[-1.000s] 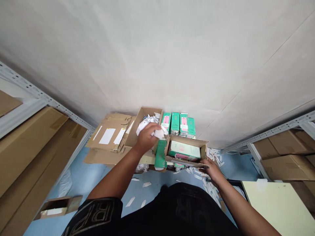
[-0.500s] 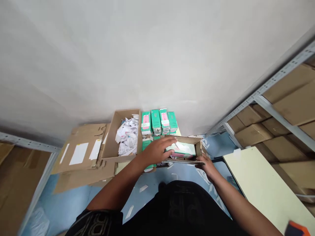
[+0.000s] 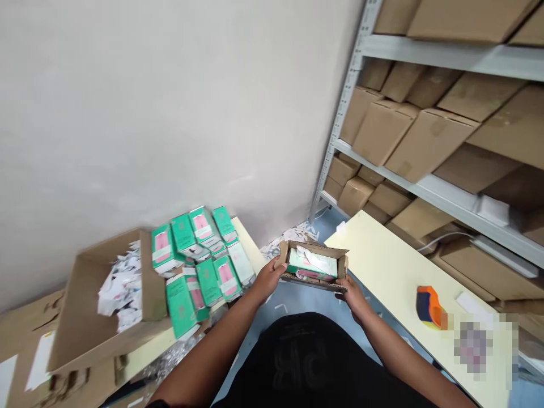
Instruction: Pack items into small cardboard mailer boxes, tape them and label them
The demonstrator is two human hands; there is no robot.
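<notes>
The person's left hand (image 3: 267, 281) has its fingers and thumb closed on the left end of a small open carton (image 3: 312, 282); the right hand (image 3: 352, 293) clasps the same carton at its near right corner, so it hangs between the two, above the blue floor (image 3: 293, 299); inside the carton lies a green-and-white box (image 3: 298, 260) with pink on its side, and a torn white paper (image 3: 317, 259) rests over its top.

Just beyond the carton, paper strips (image 3: 300, 233) litter the floor by the wall (image 3: 204, 113); to its left stands a pale table (image 3: 250, 243) with two rows of green boxes (image 3: 181, 306), and farther left of it a larger carton (image 3: 153, 283) part-filled with white paper scraps (image 3: 121, 289); flattened cardboard (image 3: 25, 323) lies farthest left.

Right of the small open carton is a cream tabletop (image 3: 378, 255) bearing an orange-and-dark object (image 3: 434, 306), perhaps a tape dispenser, though it's blurred from here; behind that tabletop, farther right of the carton, a metal rack (image 3: 402, 175) holds rows of brown boxes (image 3: 385, 131).
</notes>
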